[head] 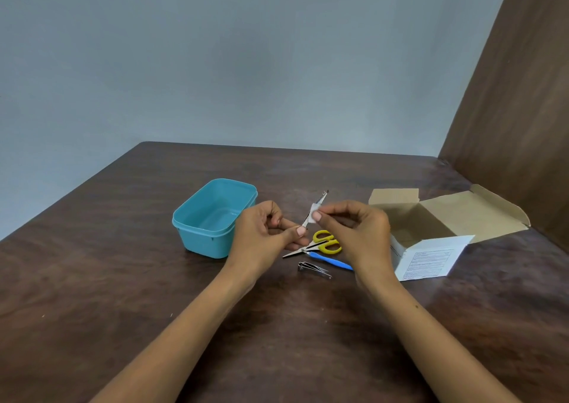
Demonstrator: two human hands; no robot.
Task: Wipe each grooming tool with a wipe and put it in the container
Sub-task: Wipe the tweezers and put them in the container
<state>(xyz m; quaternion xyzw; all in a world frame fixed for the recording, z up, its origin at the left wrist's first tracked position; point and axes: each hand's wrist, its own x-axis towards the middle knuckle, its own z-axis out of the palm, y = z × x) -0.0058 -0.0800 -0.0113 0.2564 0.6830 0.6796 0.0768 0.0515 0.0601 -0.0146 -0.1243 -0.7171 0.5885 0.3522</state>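
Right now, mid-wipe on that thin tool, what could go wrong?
1. The left hand pinches only the near end of the thin metal tool; rubbing with the wipe in the right hand could twist it loose.
2. A dropped tool might land on the scissors, blue-handled tool or nail clipper below, scattering them.
3. The container sits close behind the left hand and could be knocked.
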